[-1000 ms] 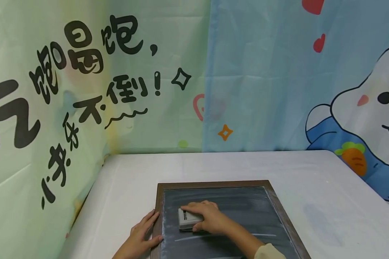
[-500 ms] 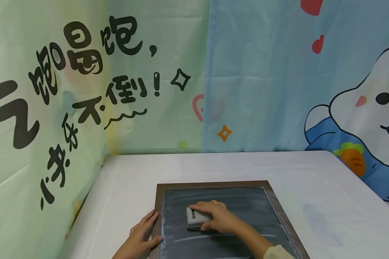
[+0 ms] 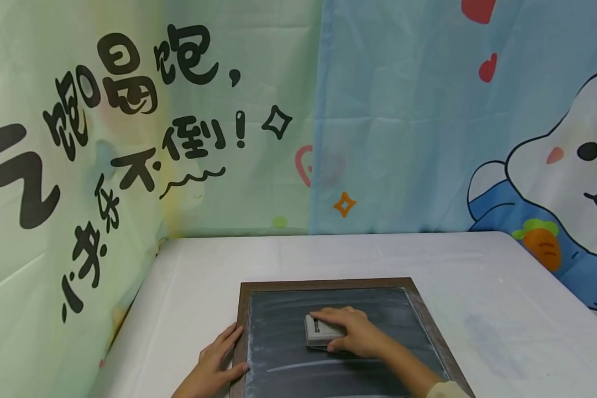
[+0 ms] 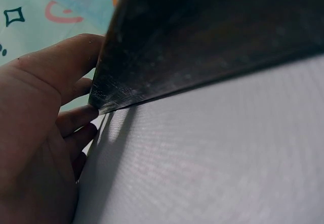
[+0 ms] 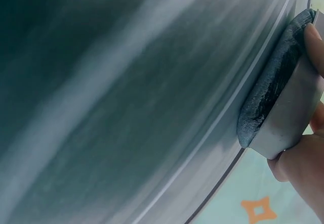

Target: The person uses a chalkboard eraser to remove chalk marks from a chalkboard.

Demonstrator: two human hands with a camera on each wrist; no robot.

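Observation:
In the head view, a framed chalkboard (image 3: 286, 326) lies on the white table, with smeared chalk and a pale streak across it. My right hand (image 3: 353, 331) grips a grey chalkboard eraser (image 3: 323, 330) on the board's surface. The right wrist view shows the eraser's dark felt pad (image 5: 276, 82) against the board, with fingertips at the casing. My left hand (image 3: 213, 362) rests on the brown wooden frame (image 3: 323, 284) at its left side, fingers extended along the outer edge and thumb over the frame. In the left wrist view, the left fingers (image 4: 76, 120) touch the dark frame side.
The white table (image 3: 209, 265) extends around the board, with a faint greyish stain (image 3: 495, 342) to the right. Behind it hang printed cloth backdrops, one green (image 3: 268, 66) with black lettering, one blue (image 3: 398, 110) with a cartoon animal (image 3: 562, 182).
My right hand has slid the eraser rightward across the board, from near the left frame toward the middle. The left hand stays on the frame.

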